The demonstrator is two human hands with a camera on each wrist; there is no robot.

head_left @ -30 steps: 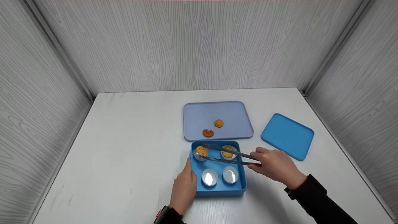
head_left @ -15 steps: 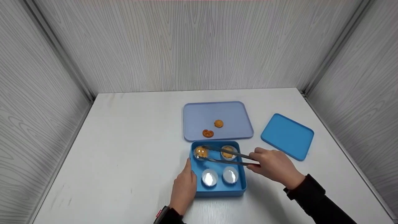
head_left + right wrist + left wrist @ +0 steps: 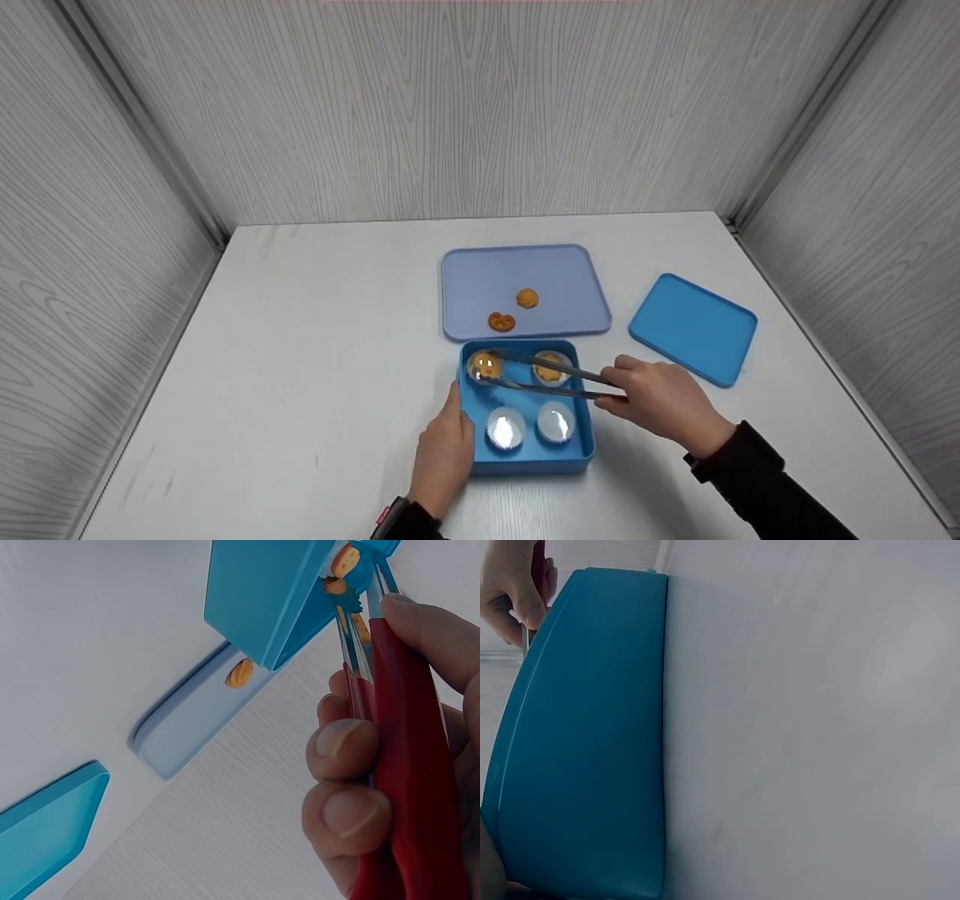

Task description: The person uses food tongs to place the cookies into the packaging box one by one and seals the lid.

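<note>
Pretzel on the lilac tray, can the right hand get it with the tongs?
Probably yes: nothing covers the pretzel, though the right hand would first have to lift the tongs from the blue box.

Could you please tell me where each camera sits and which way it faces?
Head: worn on the head, facing forward and down at the blue box; left hand, right hand and dark sleeves show.
Left wrist: on that wrist, facing the box's side; both hands partly show.
Right wrist: on that wrist, facing along the red-handled tongs toward the box; right hand shows.
Shared by head and right wrist: lavender tray, flat blue tray.
</note>
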